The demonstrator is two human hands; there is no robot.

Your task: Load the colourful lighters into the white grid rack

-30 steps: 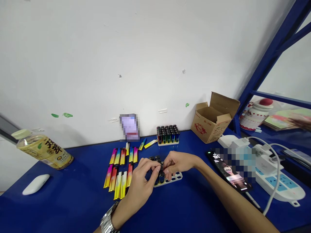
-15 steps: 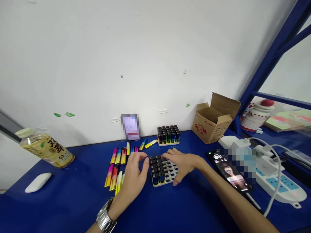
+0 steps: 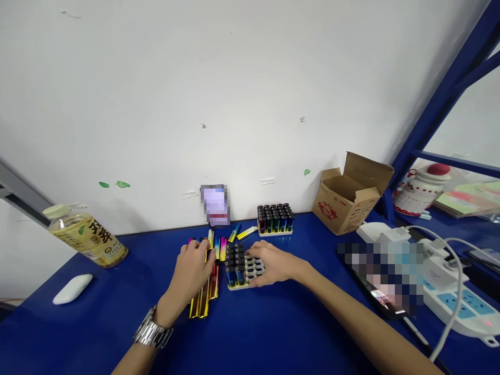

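Note:
My left hand [image 3: 194, 264] lies over a group of colourful metallic lighters [image 3: 203, 304], its fingers curled down onto them. The fingertips are partly hidden among the lighters. My right hand [image 3: 269, 264] is closed around the right part of a white holed tray [image 3: 253, 270], with fingers at the back and thumb at the front. Black-topped lighters [image 3: 235, 265] stand upright in the tray's left columns, while holes show on its right side. More lighters [image 3: 221, 250] lie just behind, between my two hands.
At the wall stands a second rack filled with upright lighters [image 3: 275, 220]. A phone [image 3: 215, 205] leans there too. An open cardboard box [image 3: 338, 205], a power strip [image 3: 455, 307] and another phone [image 3: 375, 291] are on the right. A bottle [image 3: 89, 237] and a white mouse [image 3: 73, 289] are on the left.
The tray has shifted left with my right hand, closer to the loose lighters. My left hand has moved left onto the lighters, and the front ones now lie closer together and further right.

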